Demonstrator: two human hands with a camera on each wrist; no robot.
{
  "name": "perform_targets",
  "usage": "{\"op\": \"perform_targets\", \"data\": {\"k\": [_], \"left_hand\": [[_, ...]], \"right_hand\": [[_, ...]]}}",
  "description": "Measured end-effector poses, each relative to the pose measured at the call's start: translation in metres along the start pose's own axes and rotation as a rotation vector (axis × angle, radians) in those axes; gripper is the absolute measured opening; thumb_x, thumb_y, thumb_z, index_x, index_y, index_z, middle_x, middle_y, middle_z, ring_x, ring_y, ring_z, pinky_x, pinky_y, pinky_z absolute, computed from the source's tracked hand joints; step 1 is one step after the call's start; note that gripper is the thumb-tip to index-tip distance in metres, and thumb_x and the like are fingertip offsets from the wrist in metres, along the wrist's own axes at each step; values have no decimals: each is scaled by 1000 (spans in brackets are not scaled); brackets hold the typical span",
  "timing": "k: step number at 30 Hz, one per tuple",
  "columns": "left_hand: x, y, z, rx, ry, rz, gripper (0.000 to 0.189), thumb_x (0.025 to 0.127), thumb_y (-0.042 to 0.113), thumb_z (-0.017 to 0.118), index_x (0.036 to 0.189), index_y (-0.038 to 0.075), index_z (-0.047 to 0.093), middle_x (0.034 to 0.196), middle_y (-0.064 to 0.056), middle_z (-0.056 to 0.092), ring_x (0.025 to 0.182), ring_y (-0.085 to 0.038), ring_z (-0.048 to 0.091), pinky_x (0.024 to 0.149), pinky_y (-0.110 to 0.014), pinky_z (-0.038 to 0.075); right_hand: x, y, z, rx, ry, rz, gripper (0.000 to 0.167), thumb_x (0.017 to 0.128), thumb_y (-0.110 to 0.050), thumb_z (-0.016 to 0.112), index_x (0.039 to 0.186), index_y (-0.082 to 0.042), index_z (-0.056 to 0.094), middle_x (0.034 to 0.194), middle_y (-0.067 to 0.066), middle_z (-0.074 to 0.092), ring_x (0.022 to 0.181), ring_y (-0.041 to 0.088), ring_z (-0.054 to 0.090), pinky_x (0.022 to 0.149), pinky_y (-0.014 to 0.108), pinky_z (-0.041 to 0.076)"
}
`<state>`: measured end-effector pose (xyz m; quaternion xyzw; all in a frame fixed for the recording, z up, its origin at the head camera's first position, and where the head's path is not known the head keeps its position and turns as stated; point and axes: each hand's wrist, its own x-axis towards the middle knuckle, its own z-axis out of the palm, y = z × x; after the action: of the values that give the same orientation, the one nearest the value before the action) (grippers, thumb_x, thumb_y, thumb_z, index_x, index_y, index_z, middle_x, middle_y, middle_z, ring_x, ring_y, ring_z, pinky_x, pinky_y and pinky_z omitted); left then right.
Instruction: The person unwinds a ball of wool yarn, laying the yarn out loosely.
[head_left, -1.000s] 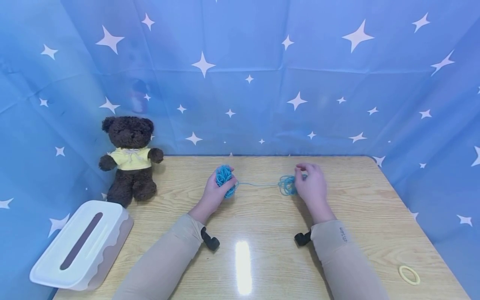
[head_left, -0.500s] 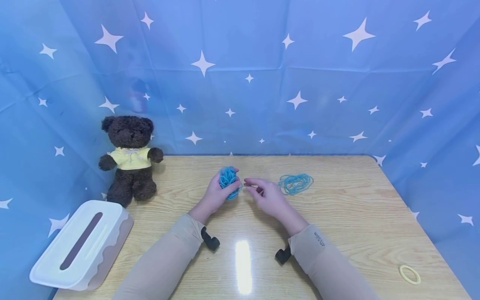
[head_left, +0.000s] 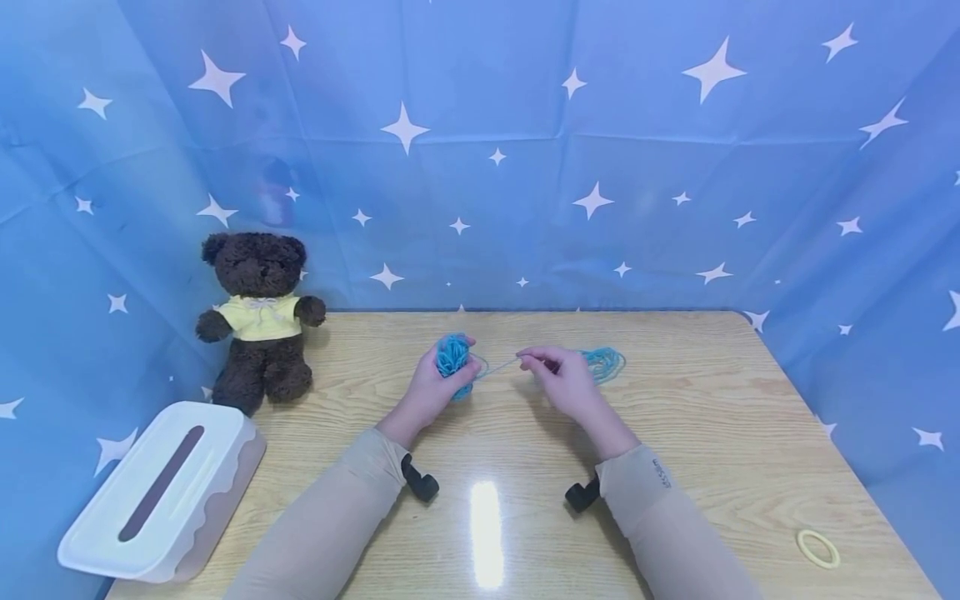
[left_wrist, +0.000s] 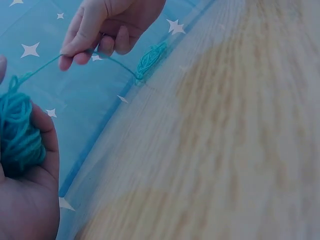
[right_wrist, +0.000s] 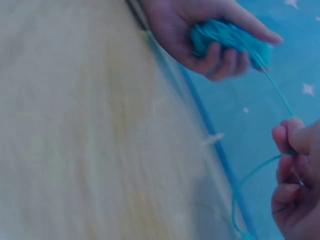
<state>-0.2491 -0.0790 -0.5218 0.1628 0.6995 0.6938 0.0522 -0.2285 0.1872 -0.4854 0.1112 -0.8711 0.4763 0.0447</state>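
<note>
My left hand (head_left: 429,392) grips a ball of blue yarn (head_left: 452,357), its fingers and thumb curled around the sides. A single strand (right_wrist: 276,90) runs from that ball to my right hand (head_left: 564,382), which pinches it between thumb and forefinger. Past the pinch, the strand droops down to a loose coil of yarn (head_left: 604,364) lying on the table. In the head view my right hand covers the coil's left part. The left wrist view shows the strand (left_wrist: 42,66) rising from the ball to the pinching fingertips.
A brown teddy bear (head_left: 258,321) in a yellow top sits at the table's back left. In front of it is a white lidded box (head_left: 161,492) with a long slot. A pale yellow ring (head_left: 818,549) lies at the front right of the wooden table (head_left: 735,417).
My right hand left the coil, came left close beside the yarn ball, then drew back rightward with the strand pinched. The left hand with the ball stayed nearly in place.
</note>
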Motion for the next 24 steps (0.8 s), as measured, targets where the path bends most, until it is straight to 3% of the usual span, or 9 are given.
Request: {"op": "perform_targets", "data": {"k": [7,11,15,20,24], "left_hand": [[-2,3,1,38,30,0,41,106,24,76,136,-1,65,116,-2,75,106,-10,71,95,-24,59],[-3,5,1,-34,-19,-14,36,108,21,73,131,-5,63,110,-5,76,100,-13,75,93,-31,66],[-3,5,2,-103,-41,-36,27,110,20,70,123,-3,63,103,-6,75,96,-17,77,91,-37,69],[-3,3,1,-40,0,-37,24,108,27,74,122,9,70,102,-3,75,96,-15,75,92,-27,65],[-3,3,0,-1,19,-37,27,106,31,76,122,10,72,106,-1,77,97,-14,74,92,-23,62]], "right_hand": [[5,12,-24,67,153,117,34,111,-36,67,128,-10,80,111,15,83,90,26,72,69,19,53],[6,22,-37,42,246,186,38,112,-39,64,129,-9,79,114,16,82,91,16,69,72,17,52],[6,32,-51,-3,318,268,41,113,-41,60,131,-9,77,120,17,81,93,9,65,72,17,52],[4,46,-69,-56,368,367,44,113,-42,56,136,-10,76,128,18,77,104,21,68,76,21,52],[1,55,-80,-120,378,429,46,113,-43,54,138,-11,76,135,18,74,113,35,70,86,36,54]]}}
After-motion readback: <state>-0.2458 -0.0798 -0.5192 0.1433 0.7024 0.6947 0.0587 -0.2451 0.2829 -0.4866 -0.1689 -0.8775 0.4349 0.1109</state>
